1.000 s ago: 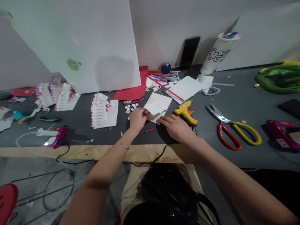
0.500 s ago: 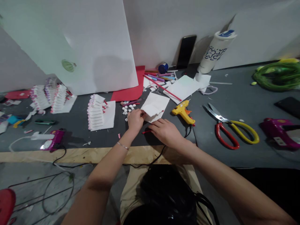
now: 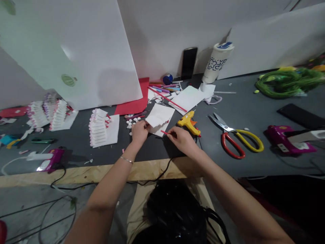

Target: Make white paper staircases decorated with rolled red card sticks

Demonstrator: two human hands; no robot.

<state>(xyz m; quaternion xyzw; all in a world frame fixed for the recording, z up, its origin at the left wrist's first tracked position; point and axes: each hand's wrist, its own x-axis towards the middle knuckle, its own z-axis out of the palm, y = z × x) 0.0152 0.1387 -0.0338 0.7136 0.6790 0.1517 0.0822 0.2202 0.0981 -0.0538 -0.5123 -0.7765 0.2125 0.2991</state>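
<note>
My left hand (image 3: 139,134) is closed at the left edge of a folded white sheet (image 3: 157,115), its fingertips partly hidden there. The sheet's upper layer stands raised off the lower one. Between the fingertips of my right hand (image 3: 183,139) is a thin red stick (image 3: 164,131), its free end pointing left over the sheet's lower edge. Just right of the sheet lies a yellow glue gun (image 3: 189,122). Small white discs (image 3: 130,125) are scattered left of the sheet, beyond my left hand.
White rolled strips with pink ends (image 3: 98,130) stand on a card at left. Large scissors (image 3: 230,131) lie open at right, near a purple power strip (image 3: 286,139). A white tumbler (image 3: 215,66) and a phone (image 3: 189,63) stand against the back wall. A black cable crosses the front edge.
My right hand has picked the red stick up from the tabletop and brought it to the sheet's lower edge. My left hand stays at the sheet. The whole view has shifted slightly.
</note>
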